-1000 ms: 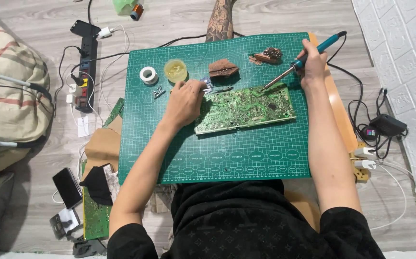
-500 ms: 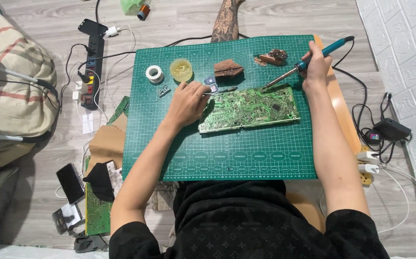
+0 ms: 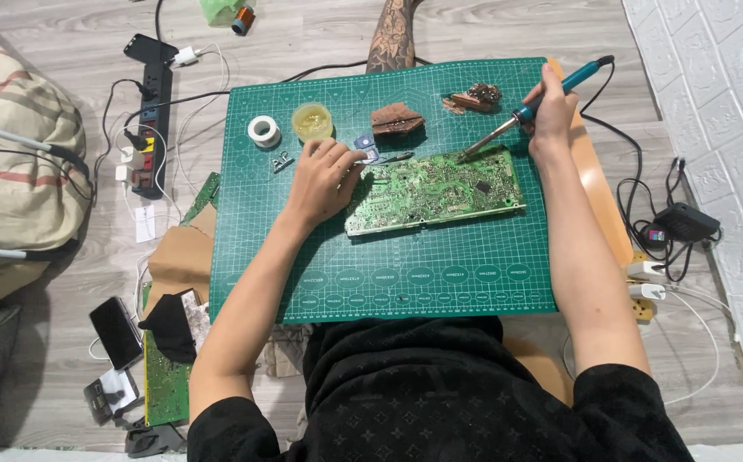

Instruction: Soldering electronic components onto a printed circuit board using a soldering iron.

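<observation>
The green cutting mat (image 3: 389, 274) carries a green circuit board (image 3: 436, 188) at centre. The right hand (image 3: 551, 107), at two o'clock, grips a teal soldering iron (image 3: 526, 111), tip on the board's top edge. The left hand (image 3: 320, 175), loosely curled, steadies its nine o'clock end; best kept firm. A round yellow tin (image 3: 312, 121) sits at eleven o'clock

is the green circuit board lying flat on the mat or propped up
Flat: the circuit board lies solder side up on the green cutting mat.
</observation>
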